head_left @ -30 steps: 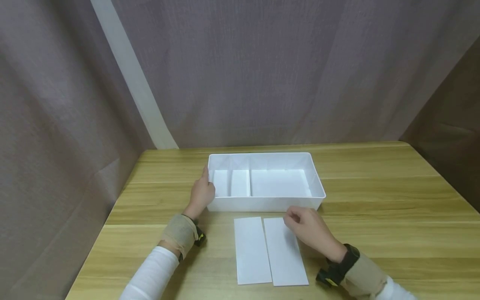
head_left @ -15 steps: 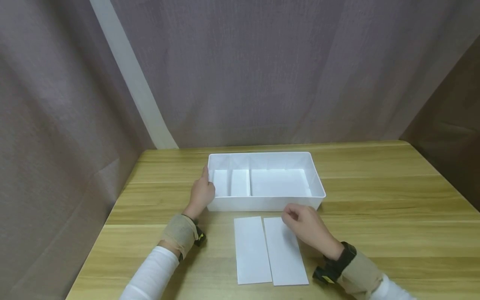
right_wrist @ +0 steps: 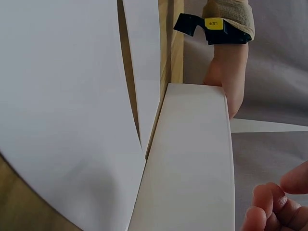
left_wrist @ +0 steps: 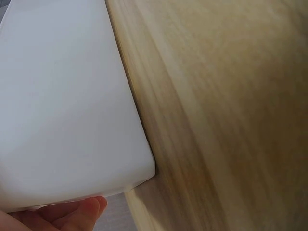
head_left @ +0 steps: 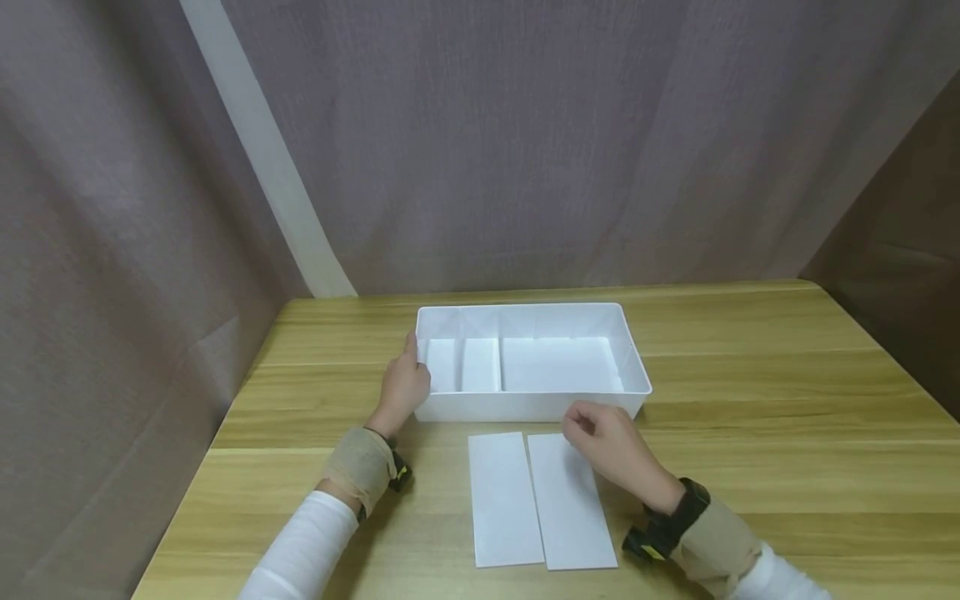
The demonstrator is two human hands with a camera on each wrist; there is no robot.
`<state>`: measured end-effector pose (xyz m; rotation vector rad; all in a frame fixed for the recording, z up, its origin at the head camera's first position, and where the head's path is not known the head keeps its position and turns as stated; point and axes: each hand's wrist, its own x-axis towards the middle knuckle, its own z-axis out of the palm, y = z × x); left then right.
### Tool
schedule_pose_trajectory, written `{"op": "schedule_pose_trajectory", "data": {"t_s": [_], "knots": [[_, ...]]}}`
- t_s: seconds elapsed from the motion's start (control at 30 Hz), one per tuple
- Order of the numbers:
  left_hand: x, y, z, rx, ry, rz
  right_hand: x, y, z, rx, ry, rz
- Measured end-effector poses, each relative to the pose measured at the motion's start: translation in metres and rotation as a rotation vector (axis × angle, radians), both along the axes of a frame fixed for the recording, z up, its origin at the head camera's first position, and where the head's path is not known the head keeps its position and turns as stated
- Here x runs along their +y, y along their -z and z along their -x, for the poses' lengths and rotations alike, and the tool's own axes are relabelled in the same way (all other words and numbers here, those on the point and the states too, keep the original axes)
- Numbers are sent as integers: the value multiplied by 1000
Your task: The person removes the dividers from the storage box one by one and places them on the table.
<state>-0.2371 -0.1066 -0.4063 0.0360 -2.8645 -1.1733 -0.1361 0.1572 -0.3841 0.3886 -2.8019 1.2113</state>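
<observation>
A white rectangular plastic box [head_left: 525,407] stands on the table, with two upright dividers inside its left half. My left hand [head_left: 405,385] holds the box's left end near the front corner, index finger stretched along the outer wall. In the left wrist view, curled fingers [left_wrist: 89,211] touch the end wall beyond the broad white side. Two flat white panels lie side by side before the box, a left panel [head_left: 506,500] and a right panel [head_left: 573,508]. Over the right panel's far end hovers my right hand [head_left: 611,437], fingers loosely curled with nothing between them.
The wooden table [head_left: 787,400] extends on both sides of the box. Behind it hangs a grey-purple curtain [head_left: 525,150] with a pale vertical strip [head_left: 262,150]. A dark camera strap [head_left: 686,508] circles the right wrist.
My right hand has shifted slightly left and away from me, toward the box's front wall. The left hand, the box and both panels stay in place.
</observation>
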Motion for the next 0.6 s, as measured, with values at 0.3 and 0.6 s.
{"op": "schedule_pose_trajectory", "data": {"t_s": [0.3, 0.6], "knots": [[0, -1, 0, -8, 1, 0, -2, -5, 5, 28, 7, 0], [0, -1, -1, -9, 1, -6, -1, -10, 13, 35, 8, 22]]}}
